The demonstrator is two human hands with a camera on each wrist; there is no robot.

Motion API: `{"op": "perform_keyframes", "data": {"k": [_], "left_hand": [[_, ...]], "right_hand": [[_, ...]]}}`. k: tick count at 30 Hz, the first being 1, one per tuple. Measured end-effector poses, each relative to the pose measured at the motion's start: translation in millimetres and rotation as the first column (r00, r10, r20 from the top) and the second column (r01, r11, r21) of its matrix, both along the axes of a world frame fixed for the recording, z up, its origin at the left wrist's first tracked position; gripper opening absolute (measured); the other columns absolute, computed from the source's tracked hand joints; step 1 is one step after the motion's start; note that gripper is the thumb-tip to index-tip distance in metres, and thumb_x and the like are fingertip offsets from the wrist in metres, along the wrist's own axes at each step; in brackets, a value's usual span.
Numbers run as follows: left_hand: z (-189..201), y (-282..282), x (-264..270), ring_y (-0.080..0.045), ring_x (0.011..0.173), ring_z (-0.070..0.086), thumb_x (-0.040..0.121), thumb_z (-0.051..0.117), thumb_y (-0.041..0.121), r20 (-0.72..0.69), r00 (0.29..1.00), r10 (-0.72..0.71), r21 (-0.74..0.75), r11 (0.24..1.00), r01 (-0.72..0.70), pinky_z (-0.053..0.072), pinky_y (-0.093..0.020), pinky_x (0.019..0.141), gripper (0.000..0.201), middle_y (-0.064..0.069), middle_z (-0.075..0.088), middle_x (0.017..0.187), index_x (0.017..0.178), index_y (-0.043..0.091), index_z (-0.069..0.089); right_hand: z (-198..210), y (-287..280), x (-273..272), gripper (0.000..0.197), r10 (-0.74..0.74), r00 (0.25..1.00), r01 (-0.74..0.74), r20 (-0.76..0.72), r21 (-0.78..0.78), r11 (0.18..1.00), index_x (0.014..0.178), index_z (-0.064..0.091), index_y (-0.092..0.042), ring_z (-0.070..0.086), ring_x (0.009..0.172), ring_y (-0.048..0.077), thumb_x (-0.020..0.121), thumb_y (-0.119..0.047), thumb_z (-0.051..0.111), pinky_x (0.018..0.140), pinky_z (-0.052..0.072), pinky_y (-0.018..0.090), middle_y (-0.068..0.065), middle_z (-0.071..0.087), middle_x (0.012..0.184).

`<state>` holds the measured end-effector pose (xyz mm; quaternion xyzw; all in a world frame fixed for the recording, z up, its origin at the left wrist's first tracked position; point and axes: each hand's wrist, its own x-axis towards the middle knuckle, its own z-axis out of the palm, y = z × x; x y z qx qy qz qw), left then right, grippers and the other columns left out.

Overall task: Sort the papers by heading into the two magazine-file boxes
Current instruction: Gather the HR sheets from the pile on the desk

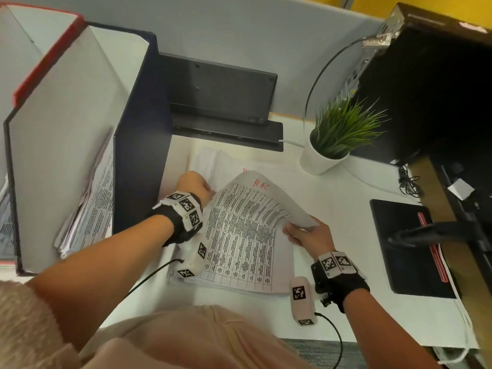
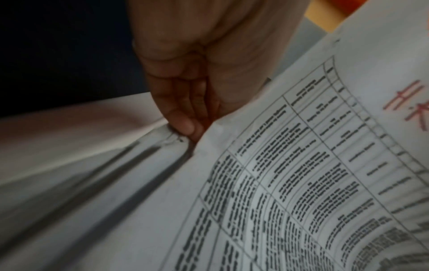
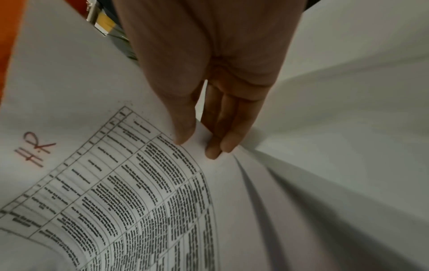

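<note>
The person's right hand (image 1: 308, 234) pinches the right edge of a printed table sheet (image 1: 245, 235) headed "HR" in red (thumb on top, fingers beneath), bowing it up off the paper stack (image 1: 226, 282) at the desk's centre. The left hand (image 1: 195, 186), at the sheet's 10 o'clock corner, curls its fingers (image 2: 183, 121) against the page edges; whether it grips the sheet cannot be told. At 9 o'clock stand the navy magazine-file box (image 1: 141, 145), papers inside, and the red-trimmed box (image 1: 40, 67). A potted plant (image 1: 338, 134) sits at 1 o'clock.
</note>
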<state>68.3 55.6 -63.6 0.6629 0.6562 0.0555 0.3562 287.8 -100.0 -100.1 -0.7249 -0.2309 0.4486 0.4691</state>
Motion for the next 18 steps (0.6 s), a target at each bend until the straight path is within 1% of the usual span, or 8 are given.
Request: {"op": "perform_keyframes", "data": {"k": [3, 6, 9, 10, 13, 15, 16, 18], "left_hand": [[-2.1, -2.9, 0.0, -0.023, 0.076, 0.060, 0.087, 0.062, 0.019, 0.004, 0.999, -0.042, 0.042, 0.998, 0.042, 0.045, -0.027, 0.067, 0.020, -0.012, 0.070, 0.091, 0.093, 0.003, 0.072], [-5.7, -9.2, -2.6, -0.023, 0.072, 0.063, 0.091, 0.058, 0.018, 0.032, 0.994, -0.106, 0.164, 0.981, 0.099, 0.046, -0.026, 0.065, 0.021, -0.008, 0.067, 0.078, 0.089, 0.005, 0.073], [-9.5, -18.6, -6.4, -0.022, 0.083, 0.063, 0.089, 0.060, 0.015, 0.176, 0.961, -0.211, 0.456, 0.883, 0.110, 0.050, -0.028, 0.076, 0.017, -0.008, 0.068, 0.093, 0.096, 0.006, 0.073], [-10.2, -21.7, -6.7, -0.019, 0.085, 0.063, 0.089, 0.060, 0.012, 0.233, 0.939, -0.252, 0.498, 0.860, 0.107, 0.051, -0.026, 0.078, 0.017, -0.008, 0.068, 0.097, 0.098, 0.005, 0.072], [-13.3, -29.9, -4.9, -0.014, 0.078, 0.064, 0.092, 0.055, 0.012, 0.423, 0.883, -0.203, 0.381, 0.924, 0.030, 0.049, -0.014, 0.064, 0.013, -0.005, 0.069, 0.095, 0.099, 0.014, 0.065], [-14.8, -32.1, -2.7, -0.018, 0.074, 0.063, 0.092, 0.050, 0.007, 0.549, 0.832, -0.080, 0.244, 0.967, -0.069, 0.047, -0.019, 0.057, 0.014, -0.007, 0.067, 0.096, 0.087, 0.019, 0.057], [-14.7, -31.8, -1.8, -0.020, 0.075, 0.062, 0.090, 0.050, 0.002, 0.599, 0.801, -0.020, 0.183, 0.977, -0.113, 0.048, -0.023, 0.059, 0.019, -0.010, 0.067, 0.098, 0.082, 0.018, 0.055], [-10.6, -30.8, -0.2, -0.018, 0.078, 0.062, 0.086, 0.046, -0.007, 0.669, 0.739, 0.075, 0.069, 0.984, -0.162, 0.050, -0.021, 0.064, 0.028, -0.015, 0.067, 0.099, 0.073, 0.016, 0.053]], "right_hand": [[-2.1, 2.5, -1.7, 0.027, -0.009, 0.999, 0.009, 0.034, 0.011, 1.000, 0.102, 0.064, 0.004, 0.060, 0.071, 0.023, 0.076, 0.001, 0.071, 0.049, 0.050, 0.017, 0.020, 0.066, 0.086], [-2.3, 7.0, -2.6, 0.031, -0.030, 0.996, 0.030, 0.079, -0.009, 1.000, 0.101, 0.063, 0.009, 0.061, 0.065, 0.023, 0.073, 0.000, 0.074, 0.052, 0.053, 0.021, 0.018, 0.067, 0.081], [-2.2, 9.8, -3.6, 0.037, -0.001, 0.991, 0.004, 0.136, -0.025, 1.000, 0.096, 0.053, 0.022, 0.057, 0.067, 0.027, 0.073, 0.002, 0.074, 0.057, 0.048, 0.031, 0.023, 0.063, 0.078], [-2.2, 10.5, -4.5, 0.040, 0.002, 0.989, 0.002, 0.150, -0.029, 1.000, 0.096, 0.051, 0.022, 0.057, 0.067, 0.027, 0.072, 0.001, 0.075, 0.059, 0.047, 0.034, 0.024, 0.063, 0.078], [-1.8, 12.3, -4.8, 0.042, -0.010, 0.985, 0.016, 0.170, -0.040, 0.999, 0.097, 0.055, 0.021, 0.059, 0.069, 0.029, 0.069, 0.000, 0.078, 0.065, 0.050, 0.036, 0.025, 0.065, 0.082], [-1.3, 13.8, -4.4, 0.048, -0.019, 0.979, 0.030, 0.202, -0.053, 0.998, 0.105, 0.058, 0.013, 0.065, 0.081, 0.035, 0.065, -0.002, 0.081, 0.076, 0.055, 0.043, 0.024, 0.067, 0.095], [-0.6, 14.4, -4.5, 0.055, -0.025, 0.978, 0.037, 0.209, -0.054, 0.998, 0.111, 0.056, 0.009, 0.065, 0.090, 0.038, 0.063, -0.002, 0.082, 0.082, 0.054, 0.048, 0.025, 0.066, 0.101], [0.0, 15.0, -3.9, 0.065, -0.044, 0.979, 0.054, 0.199, -0.043, 0.998, 0.117, 0.051, 0.005, 0.064, 0.097, 0.039, 0.061, 0.001, 0.083, 0.086, 0.052, 0.054, 0.025, 0.064, 0.108]]}}
